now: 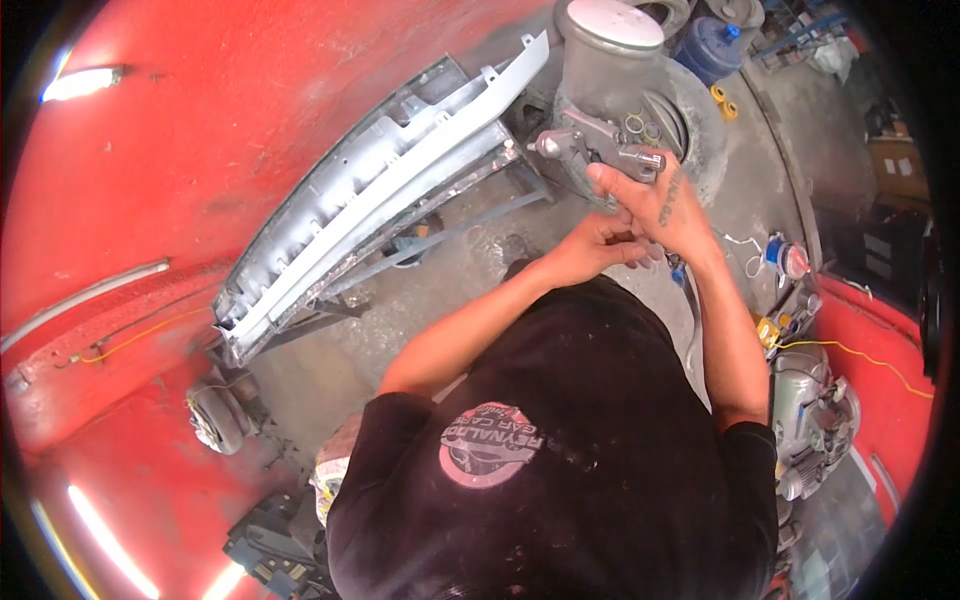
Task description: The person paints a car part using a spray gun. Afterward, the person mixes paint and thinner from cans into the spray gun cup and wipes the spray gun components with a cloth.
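Spray gun — seemingly metal, likely stiff, fairly weighty; best held by its handle. Location: right grip, clamped on it, beyond the black shirt. Left grip — just beside, fingers curled; cannot tell whether closed on anything.

Grey spray gun, red wall

Pretty bright shot overall, with the glowing white tube lights at left blown out to pure white and throwing glare on the red painted wall. Heavy fisheye too, so everything bends toward pitch-black corners. Fine detail's kinda smeary, though the grey metal spray gun is readable, and the black short-sleeved T-shirt reads really dark.
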`<state>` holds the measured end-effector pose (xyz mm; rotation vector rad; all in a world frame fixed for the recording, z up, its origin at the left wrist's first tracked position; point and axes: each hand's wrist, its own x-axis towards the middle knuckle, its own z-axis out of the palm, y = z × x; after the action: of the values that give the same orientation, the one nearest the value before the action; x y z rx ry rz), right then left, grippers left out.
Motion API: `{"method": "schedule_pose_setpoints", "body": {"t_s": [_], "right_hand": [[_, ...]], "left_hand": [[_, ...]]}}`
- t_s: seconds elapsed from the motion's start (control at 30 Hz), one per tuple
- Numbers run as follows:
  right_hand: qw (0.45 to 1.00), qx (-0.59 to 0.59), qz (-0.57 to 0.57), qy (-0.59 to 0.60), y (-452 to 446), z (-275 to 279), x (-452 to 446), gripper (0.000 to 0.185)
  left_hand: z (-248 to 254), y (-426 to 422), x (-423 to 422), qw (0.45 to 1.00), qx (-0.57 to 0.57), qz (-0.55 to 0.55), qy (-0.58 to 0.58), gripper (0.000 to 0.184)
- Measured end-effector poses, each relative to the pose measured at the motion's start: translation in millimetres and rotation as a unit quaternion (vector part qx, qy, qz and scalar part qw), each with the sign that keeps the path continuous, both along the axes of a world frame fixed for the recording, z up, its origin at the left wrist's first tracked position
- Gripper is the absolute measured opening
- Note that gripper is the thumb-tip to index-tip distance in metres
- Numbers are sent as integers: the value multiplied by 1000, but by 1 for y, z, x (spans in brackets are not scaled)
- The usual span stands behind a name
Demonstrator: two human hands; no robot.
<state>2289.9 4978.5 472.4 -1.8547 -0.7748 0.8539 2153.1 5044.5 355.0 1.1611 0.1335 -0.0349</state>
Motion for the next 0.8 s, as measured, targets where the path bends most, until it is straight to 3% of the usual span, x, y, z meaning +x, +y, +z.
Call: {"method": "schedule_pose_setpoints", "body": {"t_s": [0.13,0.23,0.33,0.5,0.6,0.73,0.8], "right_hand": [[1000,11,7,27,6,-4,7,39],[998,14,-46,-37,12,-19,19,42],[994,-19,-91,-54,16,-16,38,44],[973,10,-142,-182,22,-39,64,52],[980,-30,-123,-155,24,-25,58,66],[989,-41,-78,-116,21,-16,39,62],[997,-45,-33,-51,21,0,31,61]], "left_hand": [[-38,12,-28,988,122,-11,92,33],[-120,20,-69,966,183,-5,182,36],[-178,34,-118,922,352,21,160,35],[-205,43,-190,894,383,71,222,30],[-217,48,-218,889,356,94,271,29],[-213,55,-235,873,290,73,385,30],[-217,60,-245,865,348,44,358,34]]}}
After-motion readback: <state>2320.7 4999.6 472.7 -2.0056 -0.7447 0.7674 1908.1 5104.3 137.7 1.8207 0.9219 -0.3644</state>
